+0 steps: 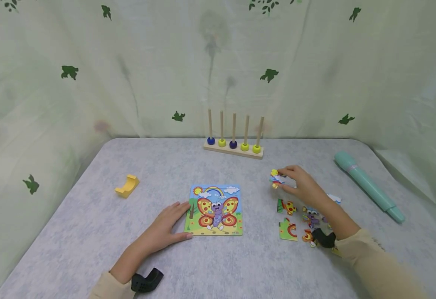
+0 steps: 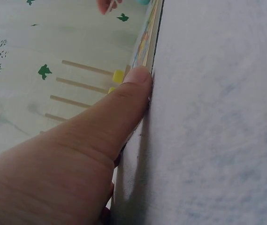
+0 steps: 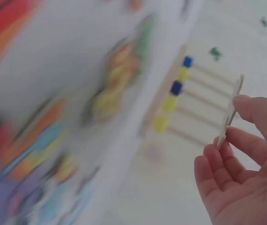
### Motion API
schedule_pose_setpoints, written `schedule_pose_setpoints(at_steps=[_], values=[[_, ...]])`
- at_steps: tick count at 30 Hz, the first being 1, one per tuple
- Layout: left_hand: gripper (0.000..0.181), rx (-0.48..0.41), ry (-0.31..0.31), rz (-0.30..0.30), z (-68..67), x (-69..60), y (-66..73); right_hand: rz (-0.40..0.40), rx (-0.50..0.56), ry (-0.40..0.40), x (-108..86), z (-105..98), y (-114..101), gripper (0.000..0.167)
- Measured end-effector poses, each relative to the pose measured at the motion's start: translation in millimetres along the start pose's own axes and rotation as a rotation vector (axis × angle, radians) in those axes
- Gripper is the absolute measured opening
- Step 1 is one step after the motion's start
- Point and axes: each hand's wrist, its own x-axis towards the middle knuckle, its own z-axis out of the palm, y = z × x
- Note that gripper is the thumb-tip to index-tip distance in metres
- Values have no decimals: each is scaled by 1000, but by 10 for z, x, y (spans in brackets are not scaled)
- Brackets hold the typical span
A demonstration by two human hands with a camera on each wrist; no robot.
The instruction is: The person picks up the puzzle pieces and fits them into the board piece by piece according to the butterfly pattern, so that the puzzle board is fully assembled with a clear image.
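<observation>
A square butterfly picture board (image 1: 215,211) lies flat mid-table. My left hand (image 1: 164,226) rests at its left side, fingertips on the edge, thumb by the lower left corner; in the left wrist view the thumb (image 2: 110,112) touches the board's edge. Off to the right, my right hand (image 1: 304,185) pinches a jigsaw puzzle piece (image 1: 277,179) between thumb and fingers, held above the table. From the right wrist view, that thin piece is seen edge-on. Below this hand lie several loose puzzle pieces (image 1: 288,229), some partly hidden by the right forearm.
A wooden peg rack (image 1: 233,150) with blue and yellow beads stands at the back. To the left lies a yellow curved block (image 1: 127,186). A teal microphone-shaped object (image 1: 369,187) lies at the far right. A printed curtain (image 1: 146,62) hangs behind the table.
</observation>
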Motion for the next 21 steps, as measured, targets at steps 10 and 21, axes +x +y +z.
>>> schedule_pose_setpoints(at_steps=[10,21], values=[[86,17,-13,-6,-3,12,8,-200,50,-3,225,373,-740,41],[86,18,-8,0,-7,6,3,-169,47,-240,459,963,-997,44]])
